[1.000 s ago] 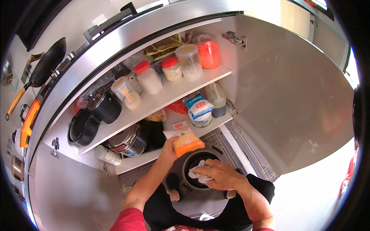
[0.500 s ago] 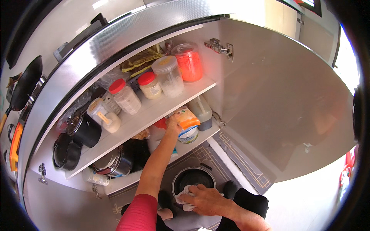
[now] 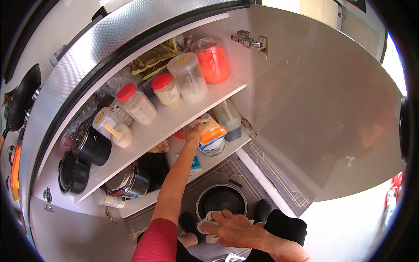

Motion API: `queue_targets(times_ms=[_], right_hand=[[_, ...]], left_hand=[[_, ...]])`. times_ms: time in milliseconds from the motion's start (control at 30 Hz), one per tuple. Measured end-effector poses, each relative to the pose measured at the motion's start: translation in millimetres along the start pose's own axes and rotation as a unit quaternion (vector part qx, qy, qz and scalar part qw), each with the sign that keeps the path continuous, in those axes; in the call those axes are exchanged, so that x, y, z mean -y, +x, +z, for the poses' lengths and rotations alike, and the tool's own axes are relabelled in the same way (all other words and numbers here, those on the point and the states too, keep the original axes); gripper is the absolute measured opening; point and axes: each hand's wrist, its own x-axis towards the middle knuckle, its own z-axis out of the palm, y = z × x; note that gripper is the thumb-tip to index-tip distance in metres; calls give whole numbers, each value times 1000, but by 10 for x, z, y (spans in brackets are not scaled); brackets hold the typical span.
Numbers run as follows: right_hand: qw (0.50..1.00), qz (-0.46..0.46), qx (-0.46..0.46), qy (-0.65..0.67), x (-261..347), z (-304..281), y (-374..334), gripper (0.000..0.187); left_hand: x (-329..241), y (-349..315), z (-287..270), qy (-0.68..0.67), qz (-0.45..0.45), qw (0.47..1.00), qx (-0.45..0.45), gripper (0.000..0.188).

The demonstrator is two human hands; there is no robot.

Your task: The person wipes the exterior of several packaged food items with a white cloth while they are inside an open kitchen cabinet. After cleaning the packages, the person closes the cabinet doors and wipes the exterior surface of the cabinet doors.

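My left hand (image 3: 192,132) reaches into the lower shelf, against the left side of an orange, white and blue package (image 3: 211,132). Its fingers are mostly hidden, so its grip does not show. Beneath the package stands a white tub (image 3: 214,147); a large clear jug (image 3: 228,118) of dark liquid is to the right. Something red (image 3: 178,134) shows just left of the hand. My right hand (image 3: 238,230) is closed on a crumpled white cloth (image 3: 208,226), over the near rim of a round black pan (image 3: 221,201) on the floor mat.
The upper shelf (image 3: 174,126) holds several jars, including a red-filled one (image 3: 212,61), and black pots (image 3: 94,146). An open cabinet door (image 3: 318,109) spans the right. A steel pot (image 3: 139,181) and a blue-white packet (image 3: 195,165) sit below.
My left hand has shifted slightly left and deeper, from the package's top to its side. My right hand keeps the cloth near the pan. The view has tilted slightly.
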Motion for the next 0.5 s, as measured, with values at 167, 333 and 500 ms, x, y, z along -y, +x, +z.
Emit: queue_targets(times_ms=[167,333,500], right_hand=[[1000,3,-20,-1,-92,69,-42,34],[999,-3,-25,-29,-89,163,-4,31],[1000,5,1,-15,-59,131,38,31]], left_hand=[[-463,-615,-107,165,218,959,77,72],[-471,-668,-233,136,257,948,132,66],[105,-649,-519,76,164,980,-86,60]])
